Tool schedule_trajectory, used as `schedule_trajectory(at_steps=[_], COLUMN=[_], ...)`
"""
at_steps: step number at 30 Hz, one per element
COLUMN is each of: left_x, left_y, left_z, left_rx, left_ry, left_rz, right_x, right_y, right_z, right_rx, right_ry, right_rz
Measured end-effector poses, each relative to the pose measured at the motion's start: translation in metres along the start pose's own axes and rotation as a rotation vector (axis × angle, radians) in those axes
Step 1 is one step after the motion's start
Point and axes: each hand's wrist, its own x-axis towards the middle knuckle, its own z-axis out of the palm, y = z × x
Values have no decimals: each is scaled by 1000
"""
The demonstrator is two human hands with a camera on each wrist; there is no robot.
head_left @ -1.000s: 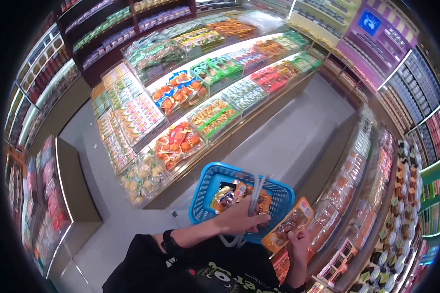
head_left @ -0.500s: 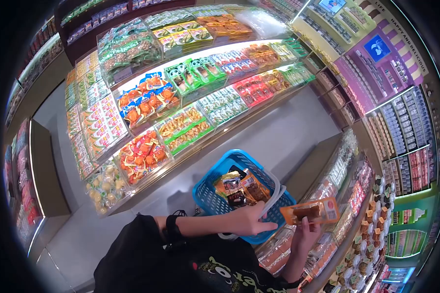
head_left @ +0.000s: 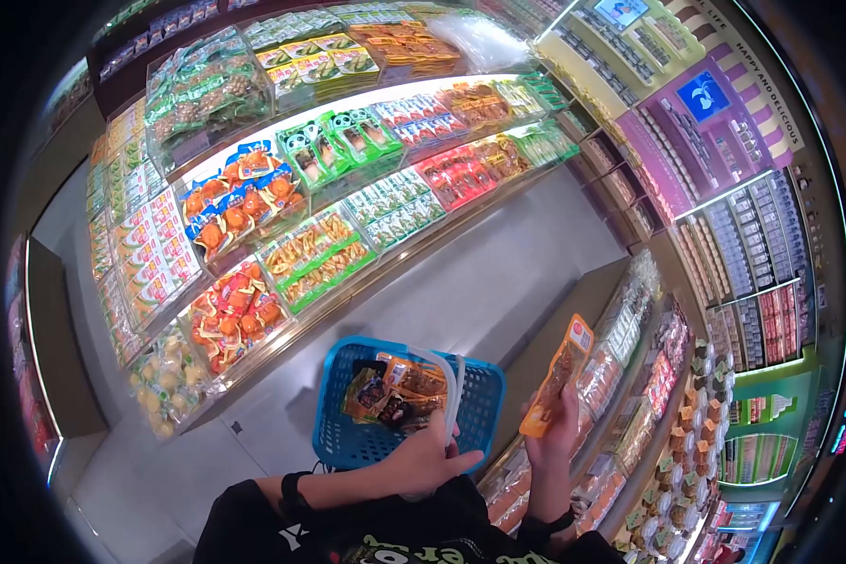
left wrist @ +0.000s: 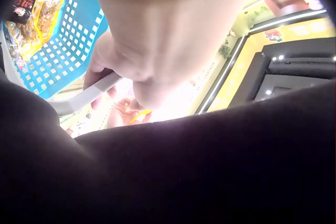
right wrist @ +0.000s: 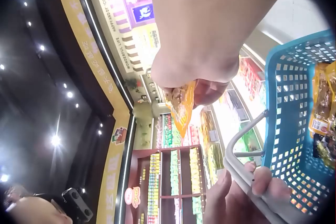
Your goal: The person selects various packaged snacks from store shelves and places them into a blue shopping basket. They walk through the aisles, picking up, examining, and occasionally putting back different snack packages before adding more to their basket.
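A blue plastic shopping basket point(head_left: 335, 414) hangs in front of the body, its grey handles point(right wrist: 247, 174) gripped by my left hand point(head_left: 421, 462). Inside it lie several snack packets point(head_left: 414, 378), some orange and some dark. To the right of the basket, my right hand point(head_left: 556, 425) holds an orange-edged snack packet point(head_left: 564, 362) upright, thumb and fingers pinching its lower part. The right wrist view shows the same orange packet jutting from the curled fingers. In the left wrist view the left fingers wrap round the handle, with the sleeve covering the lower half.
Close on the right runs a display shelf point(head_left: 620, 352) of wrapped snacks, with rows of small tubs point(head_left: 691, 451) beyond. Across the grey floor point(head_left: 498, 254) stands a long tiered counter point(head_left: 348, 282) of bagged snacks. A purple wall display point(head_left: 691, 141) rises at the far right.
The right hand has turned the orange packet from tilted, through nearly flat, to upright. The basket now sits lower and further left in view, still held by the left hand. The head view has shifted right.
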Motion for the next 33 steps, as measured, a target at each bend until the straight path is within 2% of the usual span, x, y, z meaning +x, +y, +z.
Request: schedule_trajectory(at_steps=[2,5,8,10,13,15,17,18,20,21,23,24,26,27,28,29,30,31,32,33], left_x=[-2,2,6,13,35,54,79,93,114,127,158,174,213,239,263,285,309,331,348,362], left_y=[3,1,13,22,24,33,31,23,45,50,60,64,72,74,83,91,100,114,125,134], left_z=[0,-1,-1,-2,4,13,17,19,30,33,37,38,40,38,41,49,56,69,81,86], left_rx=[1,64,114,121,118,179,231,286,420,433,454,478,299,269,245,203,121,109,80,124], left_ry=[14,31,69,100,153,115,28,-2,-72,-68,-97,-106,-95,-143,-156,-103,-114,-109,-76,-112], left_rz=[-25,-66,-97,-117,8,-4,-54,-55,-163,-171,-178,-178,-195,-196,-275,-222,-309,-307,-311,-357], right_x=[4,10,24,36,55,68,82,84,87,91,103,112,124,134,145,157,170,183,194,206], right_y=[1,6,14,16,11,1,-8,-16,-28,-23,-17,-17,-23,-27,-32,-46,-55,-66,-79,-90], right_z=[5,-4,-19,-29,-45,-58,-73,-85,-109,-120,-141,-148,-170,-190,-204,-213,-222,-234,-245,-257], right_rx=[42,90,222,302,205,196,102,128,284,299,295,314,211,284,391,411,379,298,223,195], right_ry=[0,-182,-255,-224,-184,-166,-188,-188,-124,-123,25,36,111,120,160,120,247,250,257,306], right_rz=[9,-13,-54,-46,-103,-161,-266,-271,-136,-135,-211,-225,-273,-196,-153,-166,-167,-185,-275,-275])
